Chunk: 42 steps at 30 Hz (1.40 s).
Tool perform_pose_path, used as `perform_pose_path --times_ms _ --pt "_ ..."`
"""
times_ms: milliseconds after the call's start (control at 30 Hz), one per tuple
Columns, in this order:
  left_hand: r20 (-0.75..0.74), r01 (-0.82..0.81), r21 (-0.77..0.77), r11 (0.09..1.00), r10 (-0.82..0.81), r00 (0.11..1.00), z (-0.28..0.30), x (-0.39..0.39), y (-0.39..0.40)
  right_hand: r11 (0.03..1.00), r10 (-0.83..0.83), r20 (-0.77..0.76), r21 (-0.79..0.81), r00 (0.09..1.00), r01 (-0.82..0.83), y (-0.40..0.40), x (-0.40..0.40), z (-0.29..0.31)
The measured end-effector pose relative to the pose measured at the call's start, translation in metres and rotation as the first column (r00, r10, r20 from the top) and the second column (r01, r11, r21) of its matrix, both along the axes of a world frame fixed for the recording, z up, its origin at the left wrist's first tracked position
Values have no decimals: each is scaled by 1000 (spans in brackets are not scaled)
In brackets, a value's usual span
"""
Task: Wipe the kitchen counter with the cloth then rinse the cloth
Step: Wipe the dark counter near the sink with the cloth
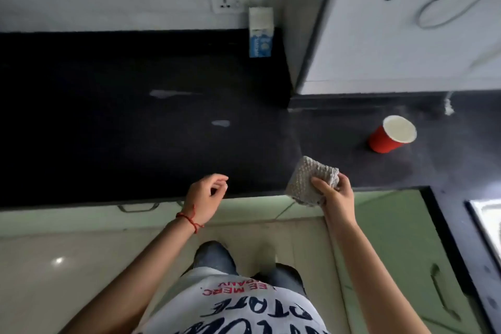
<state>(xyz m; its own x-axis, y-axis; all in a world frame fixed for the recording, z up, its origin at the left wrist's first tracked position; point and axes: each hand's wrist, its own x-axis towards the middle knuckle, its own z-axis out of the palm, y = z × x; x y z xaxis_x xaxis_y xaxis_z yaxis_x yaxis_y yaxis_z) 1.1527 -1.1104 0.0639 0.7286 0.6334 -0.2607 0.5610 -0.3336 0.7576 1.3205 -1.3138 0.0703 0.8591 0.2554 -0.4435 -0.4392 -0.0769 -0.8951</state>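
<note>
Fingers (pixel 320 184) of the right hand (pixel 336 198) pinch the folded cloth (pixel 309 182) just above the counter (pixel 135 130) edge, left hand (pixel 206 195) loosely curled and empty; looks soft and light, so grab it flat under the palm.

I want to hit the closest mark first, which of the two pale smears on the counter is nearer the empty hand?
The smaller smear, nearer the counter's front edge above the left hand. The longer smear lies further back and left.

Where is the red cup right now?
The red cup stands on the dark counter, right side of the head view, beyond the cloth in the right hand.
</note>
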Motion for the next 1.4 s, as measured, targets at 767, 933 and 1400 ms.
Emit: perform_pose_path --times_ms 767,933,1400 --pt "-494 249 401 882 -21 869 -55 -33 152 567 823 564 -814 62 -129 236 -9 -41" --pt "-501 264 425 866 -18 866 -61 -36 153 590 798 601 -795 -47 -144 230 -2 -52" --pt "-492 248 446 860 4 871 -60 -34 153 523 822 554 -826 -132 -209 265 22 -44"
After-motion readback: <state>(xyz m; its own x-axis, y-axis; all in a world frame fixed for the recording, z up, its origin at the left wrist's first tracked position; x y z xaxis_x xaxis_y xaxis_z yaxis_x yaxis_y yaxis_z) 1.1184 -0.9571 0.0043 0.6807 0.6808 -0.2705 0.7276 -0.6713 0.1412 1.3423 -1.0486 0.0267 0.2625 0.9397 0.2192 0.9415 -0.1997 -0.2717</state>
